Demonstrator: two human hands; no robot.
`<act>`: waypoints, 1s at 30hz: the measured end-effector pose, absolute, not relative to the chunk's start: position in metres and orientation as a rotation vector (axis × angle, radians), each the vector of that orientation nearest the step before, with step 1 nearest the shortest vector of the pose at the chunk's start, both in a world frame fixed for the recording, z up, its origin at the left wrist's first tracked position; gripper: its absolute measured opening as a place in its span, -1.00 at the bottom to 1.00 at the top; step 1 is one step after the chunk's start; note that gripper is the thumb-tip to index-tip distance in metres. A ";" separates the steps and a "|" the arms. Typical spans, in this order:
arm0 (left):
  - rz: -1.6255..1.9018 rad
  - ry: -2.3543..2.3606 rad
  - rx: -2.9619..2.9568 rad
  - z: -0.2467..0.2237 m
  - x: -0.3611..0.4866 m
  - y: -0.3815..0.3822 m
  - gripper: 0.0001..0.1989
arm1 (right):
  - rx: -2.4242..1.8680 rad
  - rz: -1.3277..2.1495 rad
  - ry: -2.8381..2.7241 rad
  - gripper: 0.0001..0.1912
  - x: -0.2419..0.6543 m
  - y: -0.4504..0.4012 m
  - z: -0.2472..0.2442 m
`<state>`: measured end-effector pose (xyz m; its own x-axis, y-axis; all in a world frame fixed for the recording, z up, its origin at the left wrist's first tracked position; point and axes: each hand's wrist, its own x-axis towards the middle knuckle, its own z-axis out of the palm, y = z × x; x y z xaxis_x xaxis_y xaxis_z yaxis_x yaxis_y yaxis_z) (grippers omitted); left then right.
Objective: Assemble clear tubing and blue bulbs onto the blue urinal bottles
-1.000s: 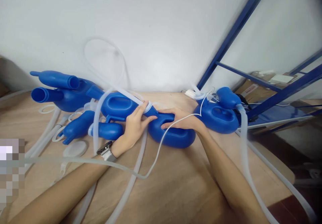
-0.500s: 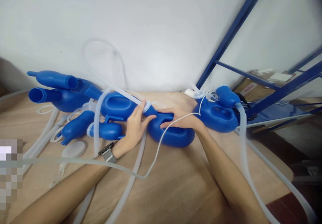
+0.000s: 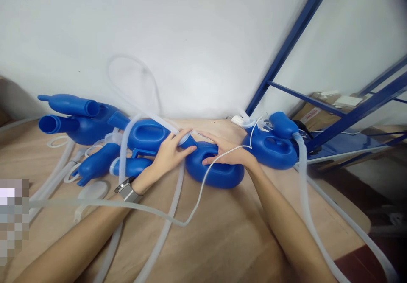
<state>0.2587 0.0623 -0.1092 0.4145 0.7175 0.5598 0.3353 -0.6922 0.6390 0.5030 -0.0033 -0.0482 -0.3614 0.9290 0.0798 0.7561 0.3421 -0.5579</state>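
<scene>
A blue bottle [image 3: 216, 175] with a built-in handle lies on the brown tabletop [image 3: 222, 232], its neck pointing up and left. My left hand [image 3: 173, 149], with a watch at the wrist, is wrapped round the white cap [image 3: 185, 138] at the neck, where a translucent hose [image 3: 159, 119] joins. My right hand [image 3: 230, 149] grips the bottle by its handle, fingers on top and thumb at the handle opening. A thin white cord [image 3: 203, 181] passes in front of the right hand and the bottle.
Several blue bottles [image 3: 89, 126] lie at the left among hoses and white rings. A capped bottle [image 3: 273, 158] and a smaller blue container [image 3: 282, 125] stand at the right beside a blue metal frame [image 3: 292, 32]. A round white lid [image 3: 93, 191] lies near my left forearm.
My left hand has turned slightly, its fingers now lying further over the white cap. The right hand keeps its hold on the bottle. The view has shifted a little.
</scene>
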 end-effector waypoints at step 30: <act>0.793 1.448 2.316 -0.063 0.275 0.044 -0.54 | -1.746 0.888 -1.819 -0.37 0.482 -0.002 -0.053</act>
<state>0.2752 0.0439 -0.0631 0.3410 0.8927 0.2945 0.7291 -0.4489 0.5166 0.4823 -0.0017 -0.0532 -0.0848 0.9910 -0.1035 0.6910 -0.0164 -0.7226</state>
